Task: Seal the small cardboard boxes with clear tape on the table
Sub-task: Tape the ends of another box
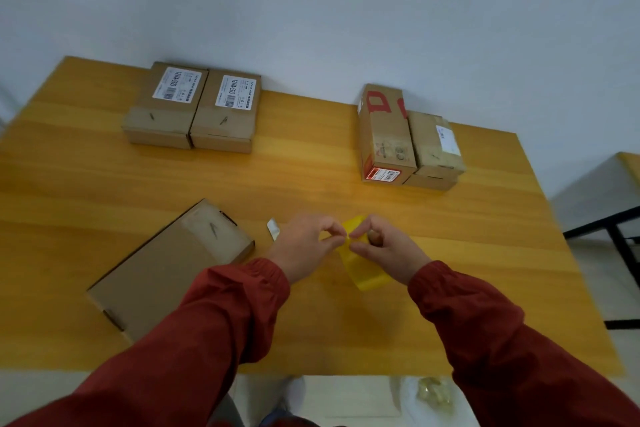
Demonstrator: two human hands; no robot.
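The thumb and forefinger of the left hand (304,246) are closed in a pinch on the upper edge of a roll of tape (369,276). The thumb and forefinger of the right hand (388,248) are pinched on the same edge just beside them, tip nearly against tip. The remaining fingers of both hands are loosely curled. The roll, yellowish and see-through, is held between the hands just below the middle of the frame, above the table (311,177); whether it touches the wood cannot be told. Both arms are covered by red sleeves (225,315).

A small grey object (273,228) is laid on the table just left of the left hand; what it is cannot be made out. A flat box (166,267) is laid at an angle in the lower left of the frame. In the upper left, two labelled boxes (166,107) are set side by side, touching. Right of centre, a box with red print (384,135) is placed against a stack of two smaller boxes (436,149).
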